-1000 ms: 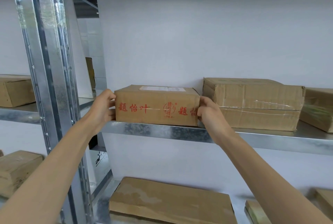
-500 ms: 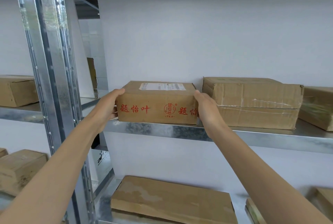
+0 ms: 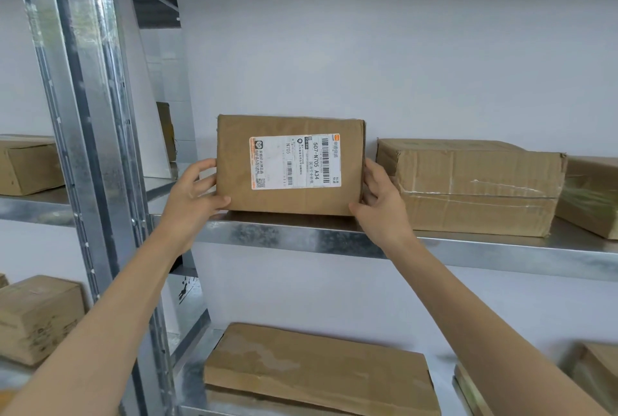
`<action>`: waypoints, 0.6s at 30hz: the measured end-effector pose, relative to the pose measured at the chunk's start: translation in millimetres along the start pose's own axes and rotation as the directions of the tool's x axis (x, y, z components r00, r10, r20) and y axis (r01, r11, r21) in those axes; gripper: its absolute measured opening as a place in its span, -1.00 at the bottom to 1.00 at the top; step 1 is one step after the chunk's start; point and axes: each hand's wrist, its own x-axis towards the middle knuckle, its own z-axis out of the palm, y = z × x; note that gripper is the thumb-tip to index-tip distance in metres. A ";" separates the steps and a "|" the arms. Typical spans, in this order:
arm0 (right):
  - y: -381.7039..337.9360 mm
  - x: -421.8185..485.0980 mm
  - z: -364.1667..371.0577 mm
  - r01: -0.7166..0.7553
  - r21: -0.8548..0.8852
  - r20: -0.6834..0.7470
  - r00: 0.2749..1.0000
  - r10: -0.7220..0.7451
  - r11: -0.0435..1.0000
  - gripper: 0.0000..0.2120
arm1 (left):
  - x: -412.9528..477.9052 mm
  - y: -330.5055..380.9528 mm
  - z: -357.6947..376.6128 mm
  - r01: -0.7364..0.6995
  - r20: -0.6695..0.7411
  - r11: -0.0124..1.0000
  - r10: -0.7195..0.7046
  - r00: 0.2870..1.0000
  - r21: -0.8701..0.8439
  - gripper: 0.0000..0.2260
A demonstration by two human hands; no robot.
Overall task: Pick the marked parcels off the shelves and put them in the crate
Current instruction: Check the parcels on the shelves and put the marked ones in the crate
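A brown cardboard parcel [image 3: 234,164] stands tipped up on its lower edge at the front of the metal shelf [image 3: 301,235]. Its top face, with a white and orange shipping label, now faces me. My left hand [image 3: 194,194] grips the parcel's left side, thumb on the front near the lower corner. My right hand [image 3: 381,201] grips its right side, fingers curled round the edge. No crate is in view.
A larger taped carton [image 3: 475,184] sits just right of the parcel, another carton [image 3: 592,194] beyond it. A steel upright [image 3: 93,148] stands at left with boxes [image 3: 26,164] on the neighbouring rack. A flat carton [image 3: 317,368] lies on the shelf below.
The parcel has been tilted forward from lying flat, so its labelled top now faces me instead of the red-printed side. Both hands stayed on its sides and shifted with it.
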 end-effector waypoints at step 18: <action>9.8 2.7 9.0 -0.021 -0.364 -0.093 0.996 -0.014 0.931 -0.39 | -0.3 -2.2 2.0 0.045 -0.100 0.988 -0.030 0.994 0.145 -0.54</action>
